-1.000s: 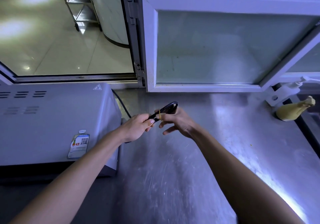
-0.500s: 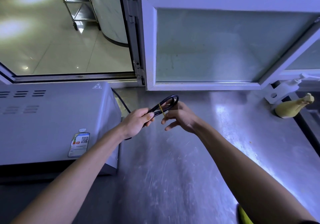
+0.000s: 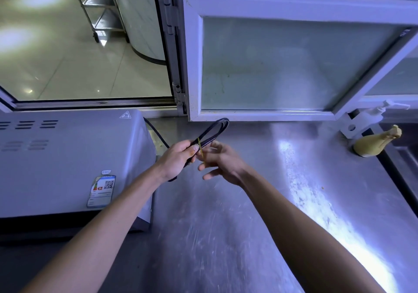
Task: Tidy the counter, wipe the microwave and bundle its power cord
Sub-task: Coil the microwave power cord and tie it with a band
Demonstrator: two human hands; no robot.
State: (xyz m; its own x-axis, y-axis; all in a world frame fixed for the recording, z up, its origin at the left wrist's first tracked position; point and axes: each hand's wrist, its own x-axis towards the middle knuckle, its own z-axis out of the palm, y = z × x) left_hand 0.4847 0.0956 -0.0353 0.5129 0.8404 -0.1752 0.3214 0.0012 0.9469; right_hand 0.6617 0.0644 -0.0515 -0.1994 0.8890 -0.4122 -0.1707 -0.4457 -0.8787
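Observation:
A white microwave [image 3: 67, 163] stands on the steel counter [image 3: 226, 236] at the left. Its black power cord [image 3: 214, 130] runs from behind the microwave and is folded into a loop held above the counter. My left hand [image 3: 176, 159] grips the folded cord near its middle. A thin yellow rubber band [image 3: 200, 149] crosses the cord just right of my left thumb. My right hand [image 3: 222, 162] pinches that band with thumb and forefinger, its other fingers spread below.
An open white-framed window pane [image 3: 282, 62] juts over the counter's back edge. A yellowish cloth bundle [image 3: 375, 142] and a white window latch [image 3: 366, 120] sit at the far right. Crumbs speckle the counter's right side. A tiled floor shows through the opening beyond.
The cord loop has opened wider and tilted up toward the window. The yellow band now sits stretched across the cord, with my right hand lower and pulling on it.

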